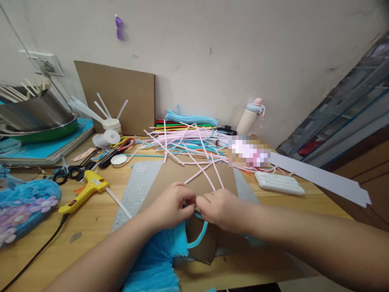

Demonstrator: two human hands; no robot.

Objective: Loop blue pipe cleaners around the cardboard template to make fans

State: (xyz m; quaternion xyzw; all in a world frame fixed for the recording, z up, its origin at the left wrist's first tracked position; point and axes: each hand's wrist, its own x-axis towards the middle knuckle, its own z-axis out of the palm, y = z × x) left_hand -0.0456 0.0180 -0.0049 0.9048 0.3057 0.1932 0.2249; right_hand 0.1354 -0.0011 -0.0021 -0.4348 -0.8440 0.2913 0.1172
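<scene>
My left hand is closed at the top of a blue bundle of fuzzy stems, its thumb and fingers pinched together. Just right of it, almost touching, my right hand is closed too. A loose blue pipe cleaner curves from the bundle up to my right hand; its upper end is hidden by the fingers. Brown cardboard shows beneath both hands. Pale pink pipe cleaners lie crossed on the cardboard just beyond my hands.
A yellow glue gun lies at left, near dark-handled scissors and a blue flowered piece. Piled pipe cleaners line the back. A bottle stands back right, with a white power strip in front.
</scene>
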